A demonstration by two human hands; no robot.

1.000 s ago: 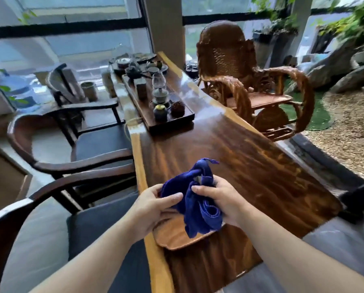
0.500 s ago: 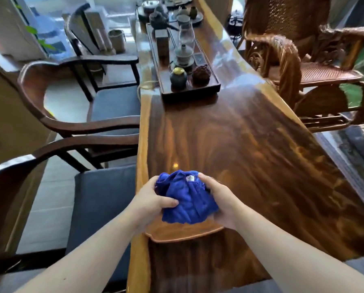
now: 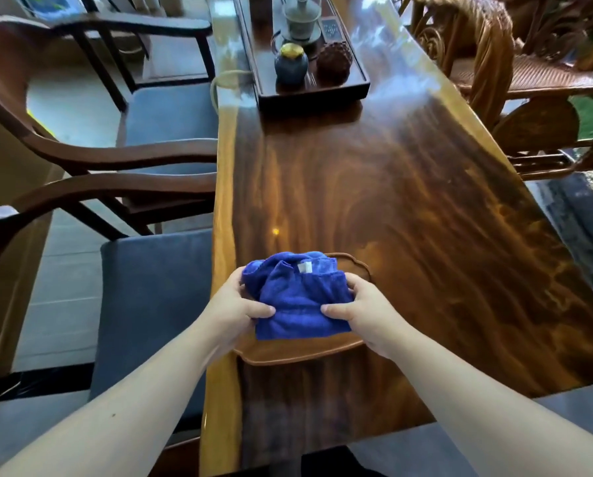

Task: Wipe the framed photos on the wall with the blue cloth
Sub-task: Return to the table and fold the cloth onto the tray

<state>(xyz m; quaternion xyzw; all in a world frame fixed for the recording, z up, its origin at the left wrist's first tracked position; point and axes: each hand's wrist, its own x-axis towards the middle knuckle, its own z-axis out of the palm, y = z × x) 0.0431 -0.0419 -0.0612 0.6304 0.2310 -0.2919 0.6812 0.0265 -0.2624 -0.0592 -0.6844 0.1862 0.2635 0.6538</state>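
The blue cloth [image 3: 300, 299] lies bunched over a shallow wooden tray [image 3: 302, 352] near the table's front left edge, a small white label showing on its top. My left hand [image 3: 235, 309] grips the cloth's left side with thumb on top. My right hand [image 3: 364, 309] grips its right side the same way. No framed photos or wall are in view.
The long dark wooden table [image 3: 374, 187] runs away from me. A dark tea tray [image 3: 357, 86] with a small pot, a lidded cup and a brown ball stands at its far end. Armchairs with grey cushions [image 3: 150, 304] stand on the left, a carved rattan chair [image 3: 515, 63] on the right.
The cloth hung crumpled above the tray a second ago; both hands have lowered and flattened it onto the tray. The view has tilted down toward the table.
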